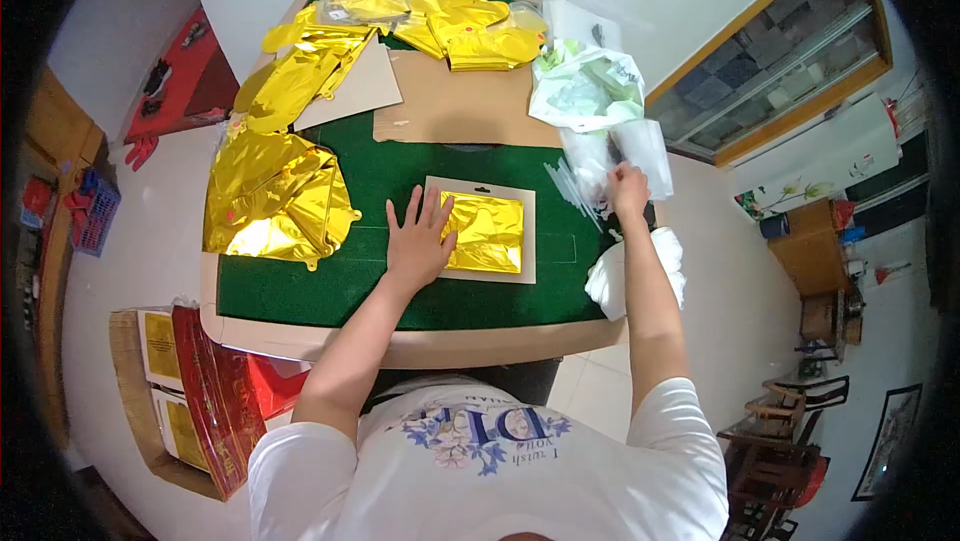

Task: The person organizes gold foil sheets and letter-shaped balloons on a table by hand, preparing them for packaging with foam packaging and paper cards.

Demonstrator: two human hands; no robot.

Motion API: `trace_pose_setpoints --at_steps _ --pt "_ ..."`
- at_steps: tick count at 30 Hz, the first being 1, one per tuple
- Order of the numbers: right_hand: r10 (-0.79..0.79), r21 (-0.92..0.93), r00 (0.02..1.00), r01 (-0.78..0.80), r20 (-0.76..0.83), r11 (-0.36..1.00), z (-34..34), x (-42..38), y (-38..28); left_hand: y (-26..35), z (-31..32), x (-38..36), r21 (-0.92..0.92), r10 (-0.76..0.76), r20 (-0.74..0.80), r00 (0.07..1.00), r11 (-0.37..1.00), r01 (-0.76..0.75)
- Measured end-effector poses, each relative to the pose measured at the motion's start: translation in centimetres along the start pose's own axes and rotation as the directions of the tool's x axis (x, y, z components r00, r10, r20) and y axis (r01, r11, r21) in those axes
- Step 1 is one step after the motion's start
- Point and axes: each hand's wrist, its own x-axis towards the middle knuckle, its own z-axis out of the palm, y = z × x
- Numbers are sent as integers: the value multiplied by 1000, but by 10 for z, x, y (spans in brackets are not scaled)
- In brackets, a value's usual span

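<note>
Foil heaps [275, 196] lie left of the backing card [480, 229] on the green worktop [300, 291], where the left hand [418, 236] presses flat-fingered beside the light, slippery, crease-prone folded gold balloon [487, 231], best gripped by an edge, while the right hand [628, 189] pinches clear plastic sleeves [625, 156].

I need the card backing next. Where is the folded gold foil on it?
In the head view, the folded gold foil lies on a card sheet mid-table, under the left hand's fingertips.

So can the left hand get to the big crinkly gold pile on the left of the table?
Probably yes: the left hand rests beside the gold foil pile, with only bare green mat between.
</note>
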Motion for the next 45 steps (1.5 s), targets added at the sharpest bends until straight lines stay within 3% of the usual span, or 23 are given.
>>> trace_pose_setpoints --at_steps 6,8,9,11,12,14,17,30,33,35,39,41,45 --pt "-11 46 992 17 -124 999 -38 -35 0 1 -1 1 10 -13 35 999 1000 13" --pt "17 115 949 20 -313 993 -36 -45 4 0 -1 1 8 -18 43 999 1000 18" --pt "15 114 950 21 -312 993 -40 -50 0 0 -2 2 12 -21 52 998 1000 20" --pt "-86 101 881 149 -465 984 -44 -57 -12 1 -2 2 15 -22 61 998 1000 21" --pt "-85 100 881 148 -465 984 -44 -60 -20 1 -1 1 13 -19 48 999 1000 18" --pt "-271 138 868 355 -416 925 -40 -67 -42 1 0 2 14 -12 34 999 1000 12" --pt "-430 106 812 505 -394 856 -20 -72 -71 1 -1 2 32 -16 39 999 999 14" --pt "-543 9 805 561 -239 828 12 -59 -104 -1 1 1 -9 -14 13 1000 1000 15" --pt "-523 95 806 565 -277 820 8 -60 -121 -1 1 1 -10 -13 9 1000 1000 13" --pt "-628 170 726 681 -279 712 8 -57 -139 -1 1 1 -3 -9 9 1000 1000 9" --pt "-645 171 710 699 -283 695 29 -35 -178 -1 1 1 7 -4 2 1000 1000 4" --pt "-659 44 742 668 -127 743 42 -23 -196 -1 1 0 1 -2 10 1000 1000 2" --pt "-738 -155 666 721 -114 675 43 -14 -224 -1 3 0 -11 7 -11 1000 1000 -7"
